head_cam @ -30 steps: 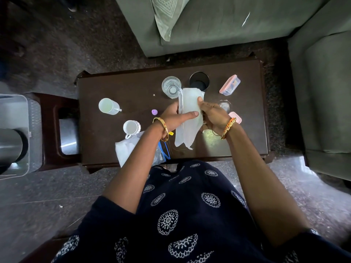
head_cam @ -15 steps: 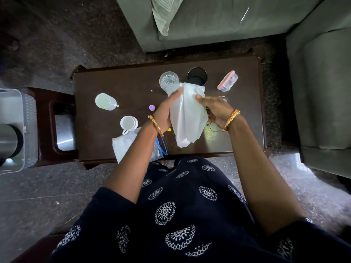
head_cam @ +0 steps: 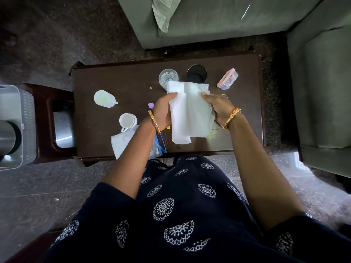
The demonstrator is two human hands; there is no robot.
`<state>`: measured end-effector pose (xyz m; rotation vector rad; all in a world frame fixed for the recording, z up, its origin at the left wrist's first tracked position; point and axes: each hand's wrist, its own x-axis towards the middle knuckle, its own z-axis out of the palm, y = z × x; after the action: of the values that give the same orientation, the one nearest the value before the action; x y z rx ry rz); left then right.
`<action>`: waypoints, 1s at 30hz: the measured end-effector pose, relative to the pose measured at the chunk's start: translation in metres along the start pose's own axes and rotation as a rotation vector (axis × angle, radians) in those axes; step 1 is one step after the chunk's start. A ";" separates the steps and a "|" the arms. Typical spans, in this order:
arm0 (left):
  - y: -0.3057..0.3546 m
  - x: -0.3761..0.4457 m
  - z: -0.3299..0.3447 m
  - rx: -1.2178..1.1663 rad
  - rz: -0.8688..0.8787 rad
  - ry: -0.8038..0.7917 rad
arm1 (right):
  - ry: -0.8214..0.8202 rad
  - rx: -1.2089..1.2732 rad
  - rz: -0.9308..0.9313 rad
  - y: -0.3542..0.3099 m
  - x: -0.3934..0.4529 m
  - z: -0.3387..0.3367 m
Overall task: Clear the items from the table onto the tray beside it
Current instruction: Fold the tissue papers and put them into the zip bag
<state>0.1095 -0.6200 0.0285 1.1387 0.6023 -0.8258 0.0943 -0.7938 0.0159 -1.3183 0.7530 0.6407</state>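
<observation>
A white paper napkin (head_cam: 190, 114) hangs spread out above the dark wooden table (head_cam: 123, 82). My left hand (head_cam: 163, 111) grips its left edge and my right hand (head_cam: 218, 107) grips its right edge. On the table stand a clear glass (head_cam: 168, 76), a black cup (head_cam: 196, 74), a small lidded box with a pink lid (head_cam: 228, 79), a white measuring cup (head_cam: 103, 98), a white mug (head_cam: 127, 120) and a small purple cap (head_cam: 151, 105). A plastic bag (head_cam: 121, 143) lies at the front edge. The clear tray (head_cam: 11, 103) sits at the far left.
A dark side stool (head_cam: 43, 103) stands between the table and the tray. A steel vessel (head_cam: 7, 137) sits in the tray. A green sofa (head_cam: 209, 21) runs behind the table and an armchair (head_cam: 322, 92) stands to the right.
The napkin went from a narrow folded strip to a wide open sheet. Both hands moved apart to its two edges.
</observation>
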 end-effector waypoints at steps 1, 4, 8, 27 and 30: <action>0.000 0.000 0.001 0.013 -0.005 0.036 | 0.007 -0.005 -0.006 0.000 0.000 0.002; 0.001 0.002 0.008 0.060 -0.022 0.172 | 0.019 -0.101 -0.058 0.002 0.000 0.007; 0.003 0.007 0.012 0.205 0.031 0.333 | 0.061 -0.414 -0.221 0.002 -0.002 0.014; 0.009 -0.001 0.010 0.249 0.008 0.321 | 0.147 -0.839 -0.449 0.011 -0.018 0.050; 0.009 -0.001 0.011 0.196 0.025 0.270 | 0.144 -0.857 -0.431 0.009 -0.015 0.050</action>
<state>0.1163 -0.6284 0.0377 1.4484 0.7395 -0.7261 0.0840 -0.7427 0.0271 -2.2525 0.2657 0.5303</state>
